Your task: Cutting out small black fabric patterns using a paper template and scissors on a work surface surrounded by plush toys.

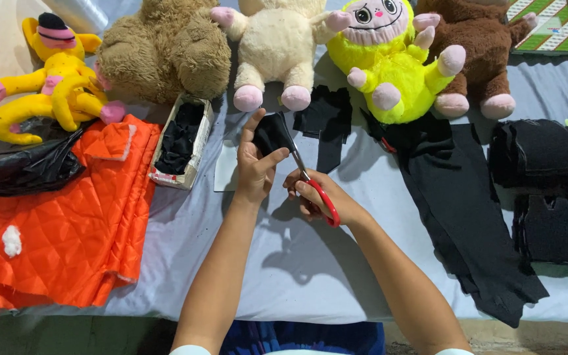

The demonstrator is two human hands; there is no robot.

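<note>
Black felt-like fabric scrap is pinched in the left hand, thumb on one side and fingers wrapped round the other, held up off the pale grey sheet. Right hand is closed through the red handles of the scissors, blades reaching up to the lower edge of the scrap just beside the left fingertips.

To my eye, cutting this cleanly means keeping the cloth taut between thumb and fingers and turning the piece rather than the blades, with fingertips staying clear of the tips. Soft fabric like that will flop and shift if it's held loosely.

Beyond the fingers: a cardboard box full of small black cut pieces, a row of fuzzy plush toys, including a bright yellow-green one and a cream one. Off to the left of the left hand is quilted orange fabric, stitched in diamonds. Long black cloth lies flat to the right.
</note>
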